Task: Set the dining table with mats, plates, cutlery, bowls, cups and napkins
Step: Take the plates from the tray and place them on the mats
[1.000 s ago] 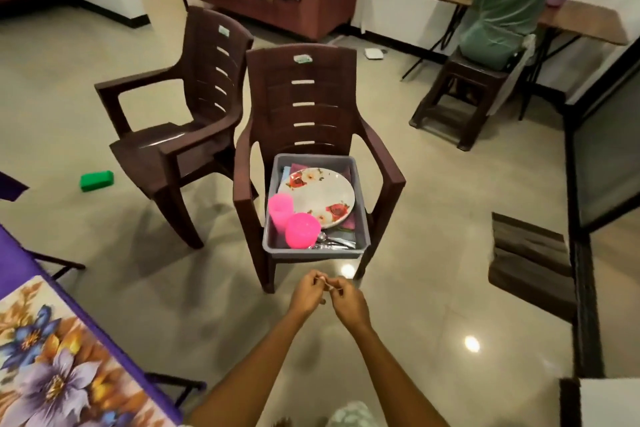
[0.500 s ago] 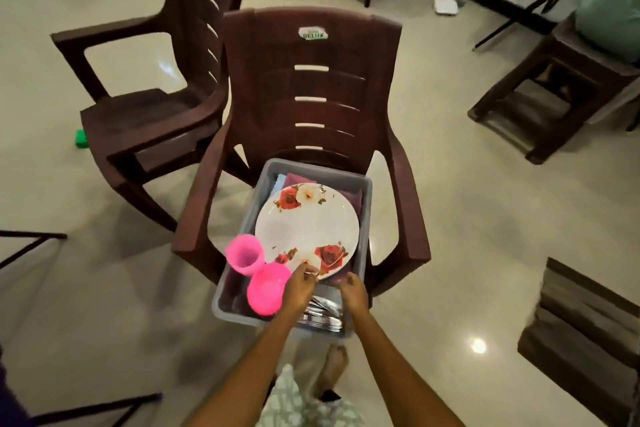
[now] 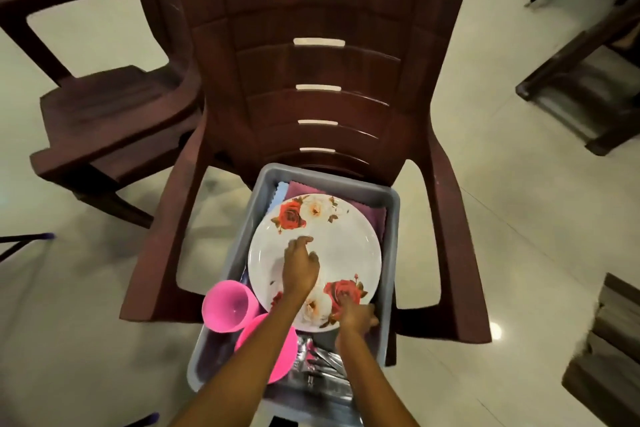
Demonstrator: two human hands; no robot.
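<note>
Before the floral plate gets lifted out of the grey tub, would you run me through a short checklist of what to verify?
1. Left hand over the plate: ok, though its grip cannot be told.
2. Right hand at the plate's near rim: ok, fingers curl at the edge.
3. Plate free of items on top: ok.
4. Pink cup and pink bowl beside the plate's near-left edge: not ok, close enough to knock.
5. Cutlery clear of the plate: ok, it lies nearer.
6. Tub seated on the chair: ok.
</note>
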